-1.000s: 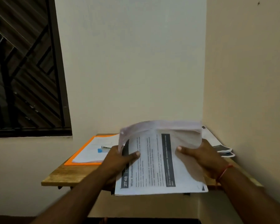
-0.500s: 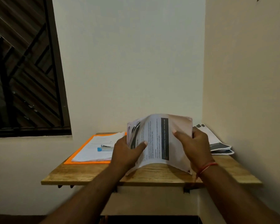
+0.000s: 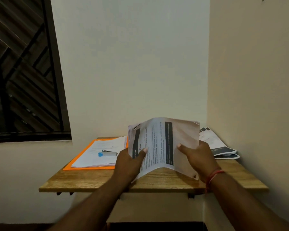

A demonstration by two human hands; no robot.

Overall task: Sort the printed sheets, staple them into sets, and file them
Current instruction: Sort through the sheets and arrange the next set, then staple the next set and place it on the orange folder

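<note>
A bundle of printed sheets [image 3: 158, 144] with dark header bars stands nearly upright on its lower edge above the wooden shelf [image 3: 93, 180], bowed in the middle. My left hand [image 3: 129, 161] grips its left side, thumb on the front page. My right hand [image 3: 196, 157] grips its right side, thumb also on the front. An orange folder [image 3: 77, 162] lies at the left of the shelf under a stack of white sheets [image 3: 98, 154]. On that stack rests a blue and silver stapler [image 3: 107, 153]. More printed sheets [image 3: 222, 147] lie at the back right.
The shelf sits in a corner, with a wall behind and another wall close on the right. A dark barred window [image 3: 22, 70] is at the left. The shelf's front edge runs just under my wrists.
The bundle has gone from lying tilted toward me over the shelf's front edge to standing nearly upright on the shelf. Both hands moved forward with it.
</note>
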